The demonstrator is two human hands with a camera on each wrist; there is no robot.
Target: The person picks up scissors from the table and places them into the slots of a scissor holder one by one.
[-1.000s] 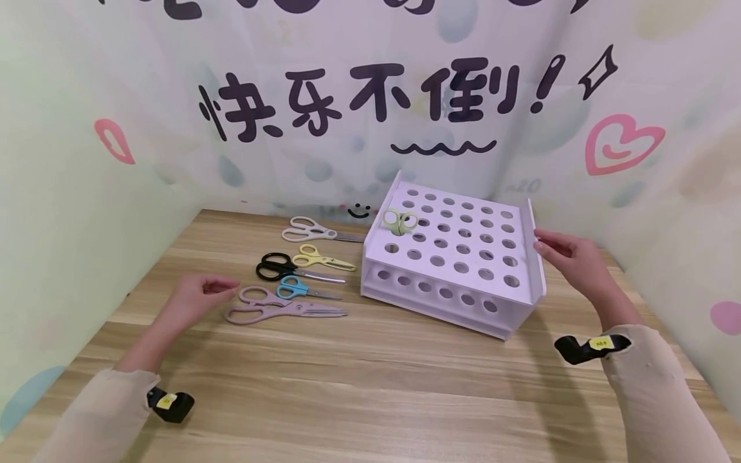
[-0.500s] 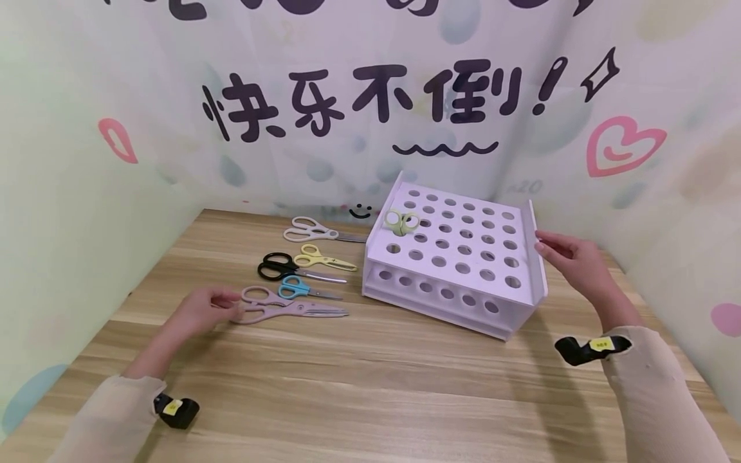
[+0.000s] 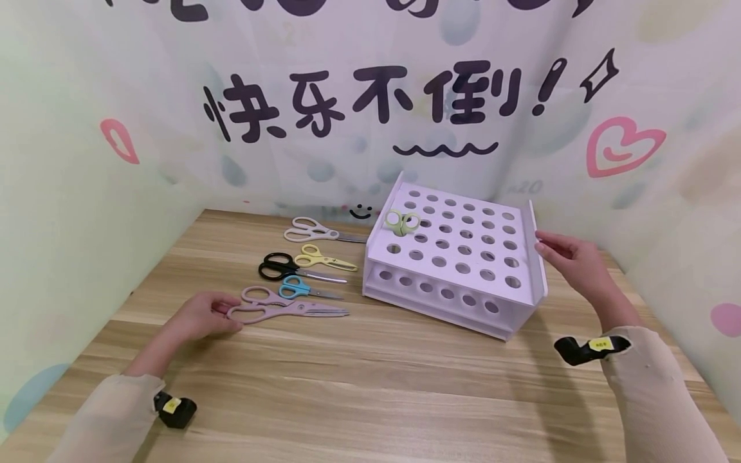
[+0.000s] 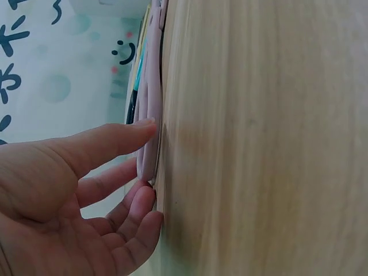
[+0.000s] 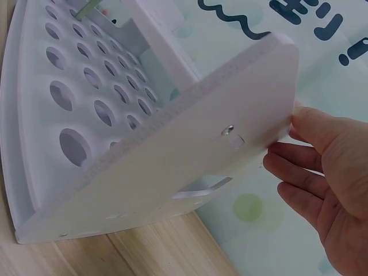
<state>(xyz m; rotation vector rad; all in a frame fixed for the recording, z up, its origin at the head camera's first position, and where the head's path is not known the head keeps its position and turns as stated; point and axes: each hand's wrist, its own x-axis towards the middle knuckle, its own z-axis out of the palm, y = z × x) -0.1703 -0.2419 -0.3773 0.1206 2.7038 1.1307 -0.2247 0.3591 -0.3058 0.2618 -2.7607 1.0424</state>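
Pink scissors point(image 3: 269, 306) lie flat on the table, blades pointing right. My left hand point(image 3: 202, 315) holds their handle loops at the left end, thumb on the near side; in the left wrist view the thumb and forefinger stand either side of the pink handle point(image 4: 150, 98). My right hand point(image 3: 570, 260) touches the right side panel of a white rack point(image 3: 440, 261) with its fingertips, fingers fairly straight. That panel point(image 5: 172, 144) fills much of the right wrist view. Green scissors point(image 3: 402, 222) stand in one of the rack's holes, handles up.
Beside the pink scissors lie blue scissors point(image 3: 294, 287), black scissors point(image 3: 279, 266), yellow scissors point(image 3: 312, 256) and white-handled scissors point(image 3: 309, 229), whose blade tips lie close to the rack's left side. Behind the wooden table point(image 3: 359, 386) hangs a printed cloth point(image 3: 324, 141).
My left hand has moved right and slightly nearer, from beside the pink scissors onto their handle loops. The right hand stays at the rack's side panel.
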